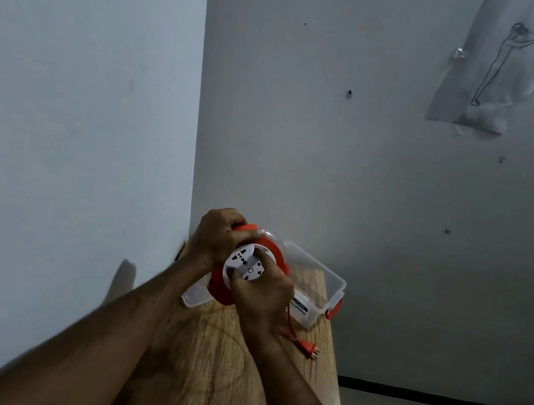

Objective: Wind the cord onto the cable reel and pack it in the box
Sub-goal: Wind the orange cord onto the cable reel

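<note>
Nearest, on the wooden bench (224, 362): orange plug (310, 347) trailing a short loose cord (290, 327). Above it, right hand (265, 297), fingers curled tight against the white socket face of the cable reel (249, 265). Beyond, left hand (215, 238) clamped around the reel's orange handle. Behind, touching nothing visible: clear open box (323, 280) against the wall.

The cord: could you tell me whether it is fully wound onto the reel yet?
Not fully: a short cord tail with its plug hangs from the reel.
</note>
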